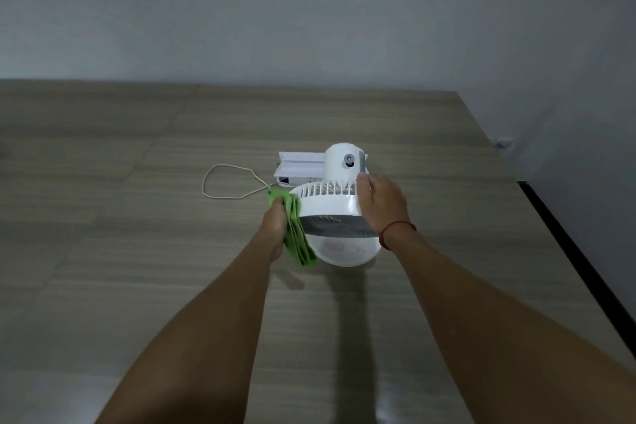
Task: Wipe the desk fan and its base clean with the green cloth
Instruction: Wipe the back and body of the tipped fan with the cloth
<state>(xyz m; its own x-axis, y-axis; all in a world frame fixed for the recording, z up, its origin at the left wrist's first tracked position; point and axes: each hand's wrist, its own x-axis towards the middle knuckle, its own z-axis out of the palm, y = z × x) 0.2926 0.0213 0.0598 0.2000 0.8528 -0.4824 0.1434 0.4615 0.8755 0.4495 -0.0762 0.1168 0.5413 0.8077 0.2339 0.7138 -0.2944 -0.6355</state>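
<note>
A white desk fan [330,206] stands in the middle of the wooden table, its round head facing me and its motor housing [344,162] behind. The round white base [344,251] shows below the head. My left hand [275,224] grips a folded green cloth [297,231] and presses it against the left side of the fan head. My right hand [382,203] clasps the right side of the head, with a red string on the wrist.
A thin white cord [223,182] loops on the table [137,251] left of the fan. A white boxlike piece [299,167] lies behind the fan. The table's right edge [568,251] runs close to the grey wall.
</note>
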